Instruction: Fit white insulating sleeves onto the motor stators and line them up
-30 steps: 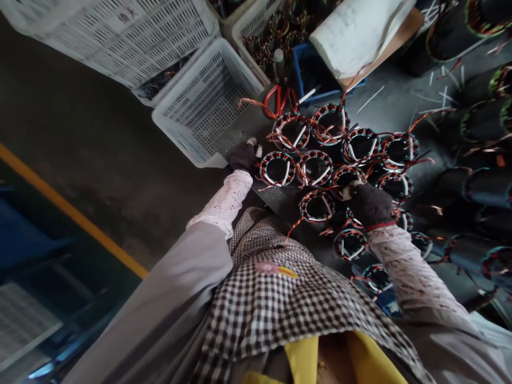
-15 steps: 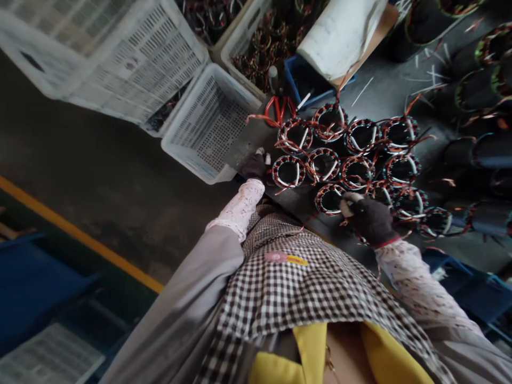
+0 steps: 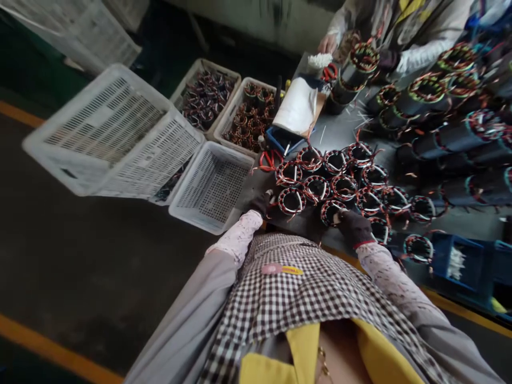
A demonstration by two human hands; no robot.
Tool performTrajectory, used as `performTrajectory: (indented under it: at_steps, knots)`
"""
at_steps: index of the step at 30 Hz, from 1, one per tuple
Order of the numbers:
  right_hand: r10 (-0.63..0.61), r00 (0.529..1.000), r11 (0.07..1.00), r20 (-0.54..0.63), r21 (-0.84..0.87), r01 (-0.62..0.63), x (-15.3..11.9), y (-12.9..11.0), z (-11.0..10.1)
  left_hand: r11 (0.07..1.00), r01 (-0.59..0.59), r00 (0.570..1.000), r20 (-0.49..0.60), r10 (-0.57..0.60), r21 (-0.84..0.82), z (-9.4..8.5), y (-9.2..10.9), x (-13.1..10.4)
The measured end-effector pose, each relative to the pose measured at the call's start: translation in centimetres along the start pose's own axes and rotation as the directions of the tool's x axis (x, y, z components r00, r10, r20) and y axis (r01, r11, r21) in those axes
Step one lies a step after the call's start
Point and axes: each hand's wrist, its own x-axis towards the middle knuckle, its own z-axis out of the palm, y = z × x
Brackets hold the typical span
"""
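Observation:
Several wound stators with copper coils and white sleeves (image 3: 316, 188) stand in a cluster on a dark worktable (image 3: 344, 130). My left hand (image 3: 262, 203), in a dark glove, rests at the table's near left edge beside the nearest stator (image 3: 292, 201). My right hand (image 3: 354, 226), also gloved, rests on another stator (image 3: 331, 212) at the cluster's front, fingers curled over its rim. Whether it grips the stator cannot be told.
White slotted crates (image 3: 120, 138) lie on the floor to the left, two bins of coils (image 3: 228, 106) behind them. Tall black stators (image 3: 452, 138) fill the table's right. Another person's hands (image 3: 332, 42) work at the far end. Blue bins (image 3: 456, 261) stand at right.
The view has tilted up and pulled back, revealing the far end of the table and another person. Both hands stay at the stator cluster, the right one on a front stator.

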Motion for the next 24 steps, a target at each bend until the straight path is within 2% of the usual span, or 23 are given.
performTrajectory:
  at_steps: [6,9,12,15,18,24]
  knots:
    - [-0.019,0.999,0.999,0.038,-0.03,0.02,-0.7,-1.2,-1.3,0.997,-0.074,0.997,0.025,0.075,-0.032,-0.9,-0.3,0.1]
    - [-0.06,0.998,0.998,-0.035,-0.028,0.059,-0.8,-2.6,-2.8,0.994,-0.1,0.994,0.044,0.102,-0.039,-1.1,-0.5,0.0]
    - [-0.139,0.985,0.99,-0.099,-0.009,0.139,0.4,-4.9,-4.2,0.992,-0.115,0.992,0.05,0.117,-0.042,-1.0,-0.8,0.1]
    - [-0.181,0.983,0.981,-0.037,-0.081,0.177,2.8,-6.8,-5.0,0.99,-0.129,0.99,0.048,0.131,-0.055,-0.8,-1.0,0.2]
    - [-0.184,0.983,0.971,0.028,-0.15,0.186,4.8,-7.6,-5.2,0.991,-0.119,0.991,0.052,0.122,-0.069,-1.1,-0.9,0.2]
    - [-0.188,0.979,0.965,0.077,-0.173,0.199,5.2,-7.3,-5.9,0.975,-0.109,0.993,0.022,0.115,-0.193,-2.6,-0.5,-0.6]
